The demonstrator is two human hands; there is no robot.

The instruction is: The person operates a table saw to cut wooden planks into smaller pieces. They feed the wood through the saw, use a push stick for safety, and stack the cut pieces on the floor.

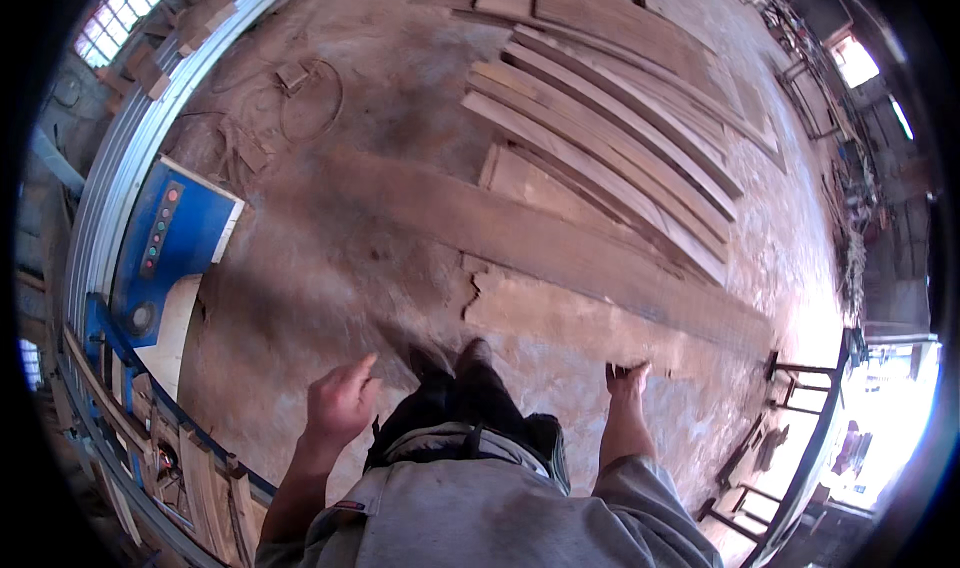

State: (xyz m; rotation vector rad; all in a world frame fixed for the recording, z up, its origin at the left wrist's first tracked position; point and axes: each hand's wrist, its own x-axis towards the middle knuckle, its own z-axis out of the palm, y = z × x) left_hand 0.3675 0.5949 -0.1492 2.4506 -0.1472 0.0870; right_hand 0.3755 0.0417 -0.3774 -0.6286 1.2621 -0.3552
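My right hand (pixel 628 379) has its fingers curled over the near edge of a pale wooden board (pixel 560 311) with a ragged left end. This board slants across the space in front of me, beside a longer, darker plank (pixel 560 236). Away from the boards, my left hand (pixel 343 400) hangs to the left of my legs. Its fingers are partly bent, with at least one stretched forward, and I see nothing in it.
Several long planks (pixel 610 158) lie side by side farther off, with wide panels (pixel 620 18) behind them. A blue machine panel with coloured buttons (pixel 160 233) stands at the left under a metal rail (pixel 185 78). Dark metal frames (pixel 810 408) stand at the right.
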